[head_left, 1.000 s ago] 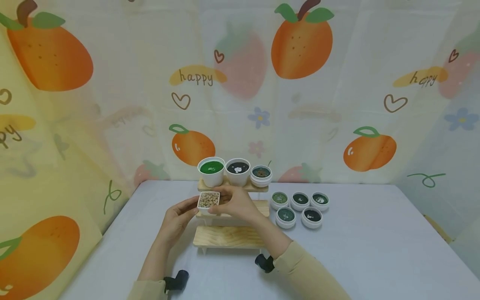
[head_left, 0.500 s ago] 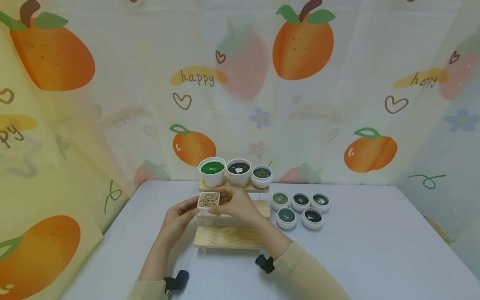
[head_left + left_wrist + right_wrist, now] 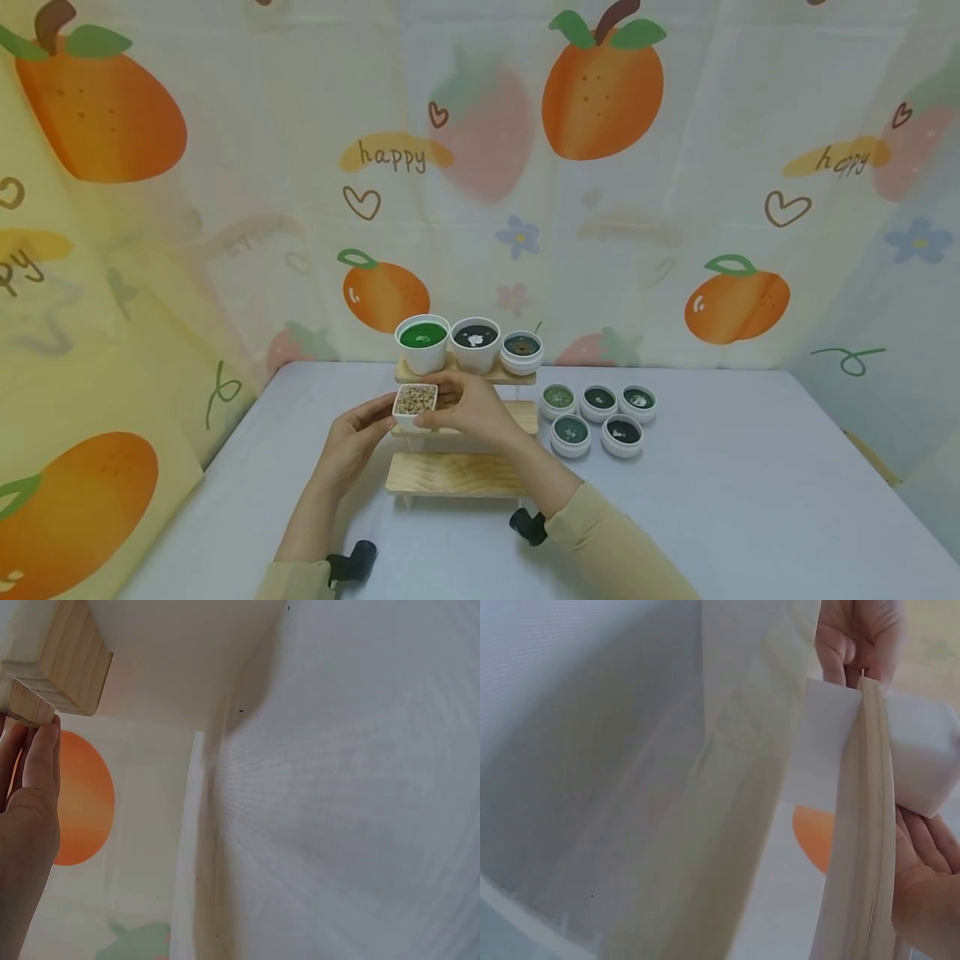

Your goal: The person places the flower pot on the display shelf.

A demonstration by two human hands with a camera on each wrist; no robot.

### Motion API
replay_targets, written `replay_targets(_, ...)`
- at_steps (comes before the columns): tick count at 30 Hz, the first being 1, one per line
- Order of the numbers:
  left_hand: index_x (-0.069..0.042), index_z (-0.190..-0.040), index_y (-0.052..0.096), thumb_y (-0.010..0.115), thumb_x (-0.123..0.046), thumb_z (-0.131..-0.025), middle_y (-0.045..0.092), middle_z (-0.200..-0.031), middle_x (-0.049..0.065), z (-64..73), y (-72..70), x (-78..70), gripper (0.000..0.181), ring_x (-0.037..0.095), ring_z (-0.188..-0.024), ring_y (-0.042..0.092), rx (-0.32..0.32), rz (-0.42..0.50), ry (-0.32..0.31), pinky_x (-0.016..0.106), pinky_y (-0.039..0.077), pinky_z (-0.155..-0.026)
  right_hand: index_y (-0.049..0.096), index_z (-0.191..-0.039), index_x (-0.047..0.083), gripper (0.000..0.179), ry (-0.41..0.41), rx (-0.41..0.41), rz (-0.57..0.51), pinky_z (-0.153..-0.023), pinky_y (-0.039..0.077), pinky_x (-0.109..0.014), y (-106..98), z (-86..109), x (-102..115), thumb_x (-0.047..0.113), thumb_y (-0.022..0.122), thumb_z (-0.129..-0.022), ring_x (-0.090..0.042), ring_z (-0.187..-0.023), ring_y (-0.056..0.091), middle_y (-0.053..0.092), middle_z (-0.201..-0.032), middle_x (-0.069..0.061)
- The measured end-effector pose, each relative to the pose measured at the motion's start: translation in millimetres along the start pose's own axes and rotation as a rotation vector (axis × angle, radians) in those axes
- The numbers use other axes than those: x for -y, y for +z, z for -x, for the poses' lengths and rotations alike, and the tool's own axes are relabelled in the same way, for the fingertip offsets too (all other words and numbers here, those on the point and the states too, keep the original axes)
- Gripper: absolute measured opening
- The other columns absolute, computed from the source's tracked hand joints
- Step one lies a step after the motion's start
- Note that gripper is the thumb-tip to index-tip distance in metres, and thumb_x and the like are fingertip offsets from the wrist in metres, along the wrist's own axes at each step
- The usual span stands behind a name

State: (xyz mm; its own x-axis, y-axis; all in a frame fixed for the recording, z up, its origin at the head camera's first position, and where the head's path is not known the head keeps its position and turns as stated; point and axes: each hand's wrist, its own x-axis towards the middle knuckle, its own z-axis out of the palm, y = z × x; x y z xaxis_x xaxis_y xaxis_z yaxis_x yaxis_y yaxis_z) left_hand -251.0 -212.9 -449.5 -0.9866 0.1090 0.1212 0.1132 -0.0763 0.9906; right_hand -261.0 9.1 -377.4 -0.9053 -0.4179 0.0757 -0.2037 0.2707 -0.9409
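A square white pot (image 3: 414, 401) filled with tan gravel stands at the left end of the wooden middle shelf (image 3: 522, 416) of a stepped stand. My right hand (image 3: 476, 408) grips the pot from its right side, thumb in front, other fingers partly hidden behind. At the pot's left, my left hand (image 3: 356, 437) holds the shelf's left end between thumb and fingers, fingertips close to the pot. The left wrist view shows fingers (image 3: 39, 761) against a wooden shelf end. In the right wrist view, the pot (image 3: 922, 750) rests on the shelf's upper face.
On the top shelf (image 3: 400, 372) stand two tall white cups and a smaller round white pot (image 3: 522, 353). The lower shelf (image 3: 453, 473) carries nothing visible. Several small round pots (image 3: 571, 435) sit on the table right of the stand. Printed cloth (image 3: 480, 208) hangs behind.
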Motion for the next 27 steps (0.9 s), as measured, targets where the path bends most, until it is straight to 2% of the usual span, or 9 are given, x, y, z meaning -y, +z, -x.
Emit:
replay_targets(16,0.014,-0.141,0.042,0.061,-0.003,-0.094,0.068,-0.111,-0.020,-1.4,0.2,0.0,0.054,-0.003,-0.108,0.062,-0.018,-0.015,-0.027,0.012,0.052,-0.094,0.063,-0.129,0.015,0.058,-0.052,0.021,-0.035,-0.095,0.058,-0.032,-9,2.6,-10,0.020,0.085,-0.076,-0.022,-0.109,0.069,0.071,-0.121,-0.009)
replay_targets(27,0.014,-0.141,0.041,0.060,-0.002,-0.094,0.066,-0.112,-0.020,0.1,0.6,-1.3,0.054,-0.003,-0.108,0.062,-0.025,-0.021,-0.027,0.011,0.051,-0.095,0.062,-0.129,0.003,0.058,-0.093,0.010,-0.008,-0.100,0.056,-0.036,-31,16.7,-14,0.014,0.084,-0.076,-0.031,-0.117,0.066,0.068,-0.126,-0.018)
